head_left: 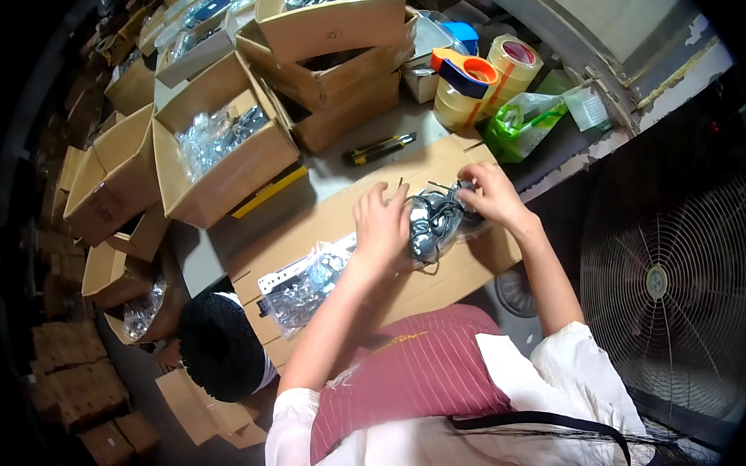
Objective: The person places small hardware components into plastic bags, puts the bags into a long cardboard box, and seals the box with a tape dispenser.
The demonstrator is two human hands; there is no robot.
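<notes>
A bundle of black cables and dark rounded parts (426, 228), partly wrapped in clear plastic, lies on a flat cardboard sheet (464, 277) in front of me. My left hand (381, 228) rests against the bundle's left side, fingers bent but apart. At the other end, my right hand (493, 195) has its fingers curled onto the cables; its fingertips are partly hidden among them. Beside my left forearm are a clear bag of small metal parts (302, 297) and a white strip with holes (284, 276), which the bag partly covers.
Beyond the sheet lies a yellow-black utility knife (381, 149). Open cardboard boxes (219, 190) with bagged parts stand left and behind. Tape rolls (500, 74), an orange-blue tape dispenser (466, 69) and a green plastic bag (519, 124) sit back right. A caged fan (671, 293) stands right.
</notes>
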